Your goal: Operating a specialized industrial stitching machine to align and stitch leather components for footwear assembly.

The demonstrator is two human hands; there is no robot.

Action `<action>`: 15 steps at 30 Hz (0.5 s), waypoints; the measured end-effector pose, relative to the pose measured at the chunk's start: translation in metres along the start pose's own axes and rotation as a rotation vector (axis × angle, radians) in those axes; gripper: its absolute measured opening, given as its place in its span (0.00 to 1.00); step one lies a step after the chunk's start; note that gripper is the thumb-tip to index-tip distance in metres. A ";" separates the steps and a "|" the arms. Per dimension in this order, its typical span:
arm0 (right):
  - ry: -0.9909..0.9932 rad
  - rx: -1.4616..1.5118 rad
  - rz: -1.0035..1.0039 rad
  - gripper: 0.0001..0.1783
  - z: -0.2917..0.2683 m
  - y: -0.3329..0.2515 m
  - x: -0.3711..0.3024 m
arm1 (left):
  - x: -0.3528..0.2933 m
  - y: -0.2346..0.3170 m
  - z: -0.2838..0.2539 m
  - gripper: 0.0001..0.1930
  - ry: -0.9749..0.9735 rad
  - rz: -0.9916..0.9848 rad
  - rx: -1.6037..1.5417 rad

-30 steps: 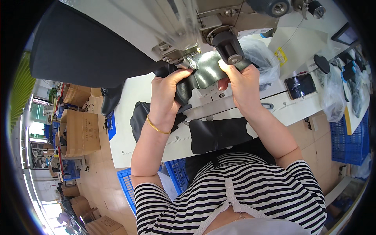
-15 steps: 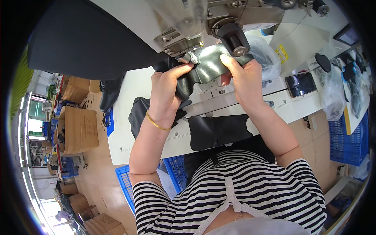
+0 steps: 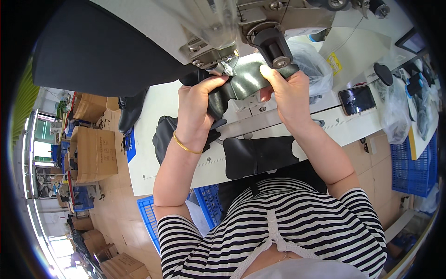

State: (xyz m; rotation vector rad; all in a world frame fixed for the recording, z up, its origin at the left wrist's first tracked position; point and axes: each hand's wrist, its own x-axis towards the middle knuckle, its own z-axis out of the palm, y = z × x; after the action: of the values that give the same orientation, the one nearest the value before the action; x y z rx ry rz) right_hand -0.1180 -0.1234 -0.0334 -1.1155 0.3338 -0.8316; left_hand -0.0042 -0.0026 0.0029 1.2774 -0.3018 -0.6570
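Observation:
A shiny black leather piece (image 3: 245, 79) stretches between my hands, under the head of a sewing machine (image 3: 218, 49). My left hand (image 3: 197, 104) grips its left part, thumb on top close to the needle area. On the right, my right hand (image 3: 291, 95) pinches the other end between thumb and fingers. The needle itself is hard to make out behind the metal parts. Nearer to me, a flat black leather piece (image 3: 260, 156) lies at the table's front edge. More folded black leather (image 3: 166, 137) rests beside my left forearm.
A phone (image 3: 357, 100) lies on the white table (image 3: 146, 174) at right, near clear plastic bags (image 3: 395, 116). A black shoe (image 3: 132, 111) stands beyond the table's left side. Blue crates (image 3: 411, 165) and cardboard boxes (image 3: 95, 156) stand on the floor.
The picture has shifted very slightly. Both hands keep their hold on the leather piece, which stays in almost the same place under the machine head.

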 end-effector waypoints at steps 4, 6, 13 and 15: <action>-0.001 0.003 -0.013 0.06 0.001 -0.001 -0.002 | -0.001 0.000 0.001 0.08 0.006 0.009 0.003; -0.006 -0.004 -0.020 0.07 0.000 0.001 -0.001 | -0.001 -0.001 0.001 0.07 0.007 0.003 -0.005; -0.011 -0.010 -0.013 0.08 -0.001 0.001 0.000 | -0.001 -0.001 0.002 0.06 0.024 0.013 -0.042; -0.033 -0.039 -0.014 0.08 -0.002 -0.002 0.000 | 0.002 -0.001 0.002 0.05 0.042 0.005 -0.085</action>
State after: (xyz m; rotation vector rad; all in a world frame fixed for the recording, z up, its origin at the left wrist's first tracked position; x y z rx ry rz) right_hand -0.1199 -0.1251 -0.0321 -1.1676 0.3159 -0.8212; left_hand -0.0041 -0.0049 0.0020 1.2070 -0.2403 -0.6321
